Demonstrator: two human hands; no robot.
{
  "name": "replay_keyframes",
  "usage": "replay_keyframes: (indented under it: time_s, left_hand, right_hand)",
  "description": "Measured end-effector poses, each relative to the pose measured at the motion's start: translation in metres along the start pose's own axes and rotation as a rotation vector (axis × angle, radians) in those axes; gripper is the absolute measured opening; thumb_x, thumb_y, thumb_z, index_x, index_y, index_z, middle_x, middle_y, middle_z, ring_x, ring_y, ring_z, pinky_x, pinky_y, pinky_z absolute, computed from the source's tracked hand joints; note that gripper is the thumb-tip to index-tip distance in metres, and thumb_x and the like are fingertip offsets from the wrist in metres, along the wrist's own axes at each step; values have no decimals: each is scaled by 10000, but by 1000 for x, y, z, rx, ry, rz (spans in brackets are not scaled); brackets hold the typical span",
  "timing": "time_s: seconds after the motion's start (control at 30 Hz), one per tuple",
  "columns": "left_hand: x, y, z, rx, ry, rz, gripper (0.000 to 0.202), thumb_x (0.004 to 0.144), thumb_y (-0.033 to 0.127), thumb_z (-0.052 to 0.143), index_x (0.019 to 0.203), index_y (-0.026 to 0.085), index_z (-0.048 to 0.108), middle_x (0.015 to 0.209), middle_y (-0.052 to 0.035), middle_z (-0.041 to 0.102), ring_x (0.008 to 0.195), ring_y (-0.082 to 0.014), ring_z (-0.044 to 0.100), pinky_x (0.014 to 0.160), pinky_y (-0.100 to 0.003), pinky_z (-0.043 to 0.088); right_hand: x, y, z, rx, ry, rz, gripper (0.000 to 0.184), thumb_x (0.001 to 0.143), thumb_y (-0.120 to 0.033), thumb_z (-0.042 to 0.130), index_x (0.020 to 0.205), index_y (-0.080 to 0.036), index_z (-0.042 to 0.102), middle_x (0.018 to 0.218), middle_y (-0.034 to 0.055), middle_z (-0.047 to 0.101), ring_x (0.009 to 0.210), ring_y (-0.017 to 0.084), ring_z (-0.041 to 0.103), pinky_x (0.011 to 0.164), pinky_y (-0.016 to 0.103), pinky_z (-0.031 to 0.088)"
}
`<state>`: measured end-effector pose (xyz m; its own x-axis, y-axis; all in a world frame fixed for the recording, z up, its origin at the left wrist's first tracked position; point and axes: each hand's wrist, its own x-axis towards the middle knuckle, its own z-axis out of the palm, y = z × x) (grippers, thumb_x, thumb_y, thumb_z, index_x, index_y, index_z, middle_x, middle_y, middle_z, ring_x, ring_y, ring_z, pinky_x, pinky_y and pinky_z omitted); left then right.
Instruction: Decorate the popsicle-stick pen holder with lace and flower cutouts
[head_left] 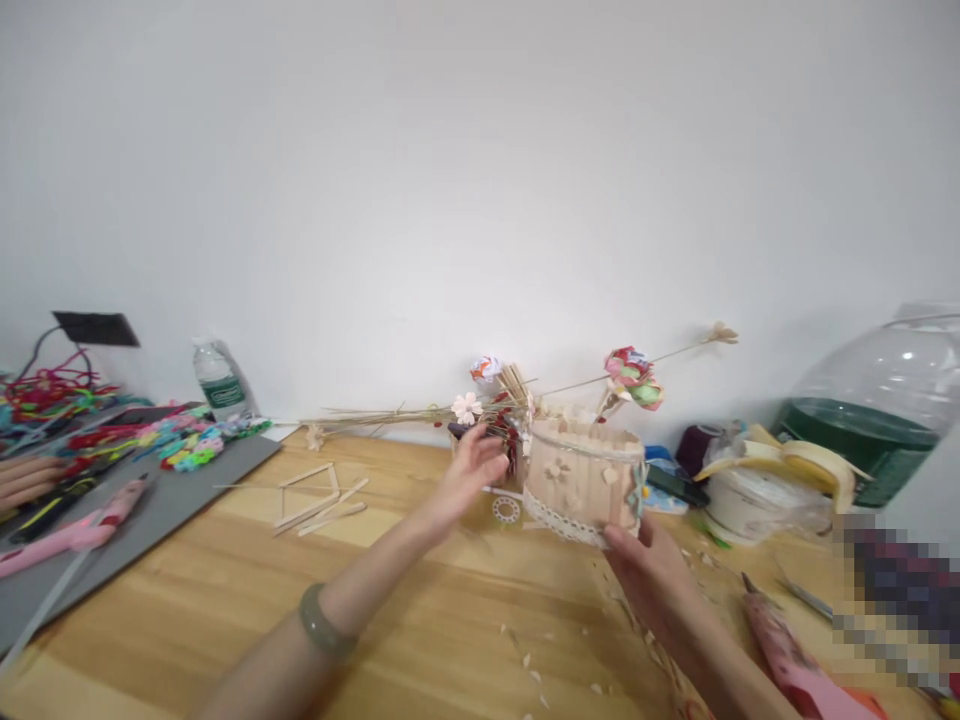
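Right hand [643, 562] pinching a round, lace-trimmed, pale wooden basket [574, 480]
Left hand [471, 475] loosely spread, just beside the basket

Matt, pale wood slats ring the pot [589, 470] at 4 o'clk, its btm edge hung w/ white openwork lace [562, 526]. Smooth, lt-grained wood bench [420, 640] spreads at 6; plain matt wall [480, 170] at 12. Clear, glossy plastic: lg. jug [874, 370] at 3, sm. bottle [219, 378] at 9. Pink plastic glue gun [84, 534] and flat, matt grey mat [206, 492], both at 8. Smooth, satin-looking bangle [321, 622] at 7.
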<state>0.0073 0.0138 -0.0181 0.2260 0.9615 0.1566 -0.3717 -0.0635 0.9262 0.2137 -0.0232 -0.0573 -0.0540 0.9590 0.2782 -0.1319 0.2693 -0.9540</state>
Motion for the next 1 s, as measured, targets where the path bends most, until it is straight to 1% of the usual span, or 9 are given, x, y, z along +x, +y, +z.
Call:
replay_keyframes:
  time_s: [0.17,0.37,0.5,0.67,0.73,0.83,0.9,0.97,1.0]
  left_hand:
    - [-15,-20,14,-153,-150,-242,613,583,381,790,1104,209,515,1165,-134,581,1046,-257,556,791,-363,452]
    - [-24,-23,22,-276,-239,-308,611,515,345,823,1046,196,559,1094,-126,624,923,-257,608,746,-399,477]
    - [-22,-22,23,-305,-195,-288,605,524,265,818,1058,163,552,1109,-155,625,966,-291,604,781,-431,483]
    - [-20,-23,28,-288,-2,-175,718,542,181,804,1160,199,438,1210,-140,580,1080,-290,564,860,-412,480]
    - [-20,-23,30,-257,66,-144,751,532,173,812,1165,204,410,1220,-141,575,1101,-292,555,886,-415,473]
    - [-22,-22,32,-196,136,-124,779,505,166,827,1150,199,391,1205,-139,587,1118,-288,547,956,-424,427]
    - [-26,-21,34,-151,167,-125,811,500,164,830,1159,202,359,1198,-135,590,1127,-278,541,987,-425,396]
    - [-31,-20,38,-110,179,-136,838,505,179,832,1171,204,323,1212,-138,579,1142,-265,529,994,-409,388]
    - [-33,-19,40,-88,175,-148,852,496,181,838,1169,201,315,1219,-142,573,1150,-261,522,998,-398,382]
  right_hand:
    - [-2,-3,11,166,-54,-29,658,753,-526,530,1320,-219,397,1229,123,569,1160,281,501,977,484,373]
    - [-8,-2,16,201,-139,6,594,792,-545,455,1300,-237,434,1252,103,554,1191,269,472,975,491,374]
    - [-7,2,14,126,-146,13,559,800,-569,444,1257,-250,467,1288,94,523,1198,261,464,970,463,386]
    - [-7,20,7,-124,21,55,440,866,-522,394,1187,-237,489,1263,119,516,1170,268,488,944,483,406]
    - [-8,24,5,-259,152,18,517,825,-546,457,1236,-237,403,1299,148,445,1208,308,433,941,543,382]
    - [-9,13,5,-465,311,-156,859,684,-588,608,1326,-195,192,1387,194,233,1299,344,252,1014,592,247]
    - [-9,-3,8,-606,300,-292,1063,524,-542,751,1328,-143,183,1408,202,171,1329,326,166,1086,519,139]
    - [-7,-19,11,-720,227,-373,1087,447,-479,814,1314,-161,241,1443,171,148,1355,299,97,1115,452,74]
    - [-6,-26,11,-795,152,-418,1044,474,-444,815,1317,-175,261,1454,156,156,1360,291,90,1116,448,76]
